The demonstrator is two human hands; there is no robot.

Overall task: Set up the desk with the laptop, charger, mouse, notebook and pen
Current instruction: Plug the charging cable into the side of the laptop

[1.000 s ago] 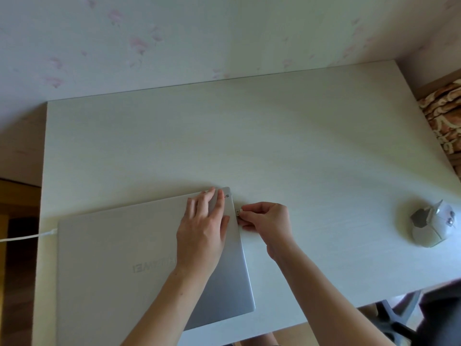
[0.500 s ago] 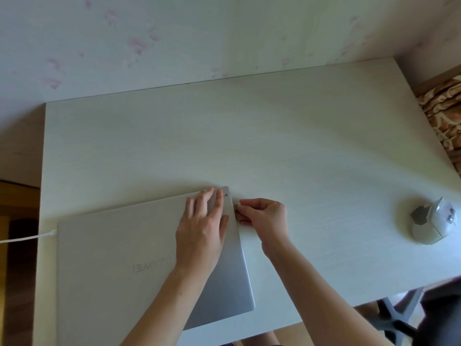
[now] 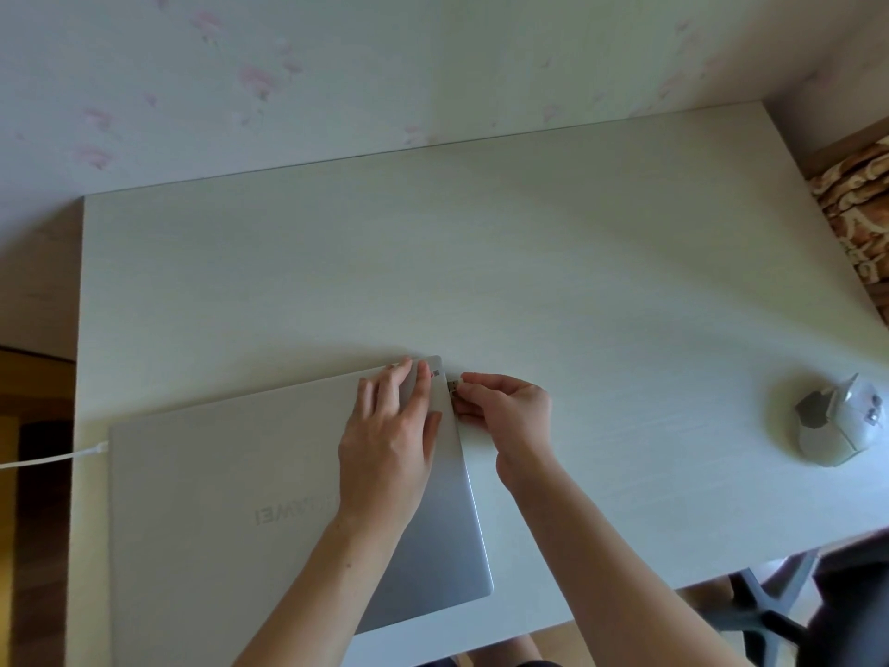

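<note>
The right hand (image 3: 505, 406) pinches a small USB plug (image 3: 453, 385) at the closed laptop's (image 3: 240, 498) right edge, likely the mouse's (image 3: 839, 421) receiver. The left hand (image 3: 389, 435) lies flat and open, steadying the lid on the table (image 3: 481, 257). The charger cable (image 3: 53, 458) meets the left edge.

A silver laptop (image 3: 231, 498) and grey mouse (image 3: 839, 426) lie on the white desk (image 3: 481, 262) below pink-flowered wallpaper (image 3: 336, 65).
</note>
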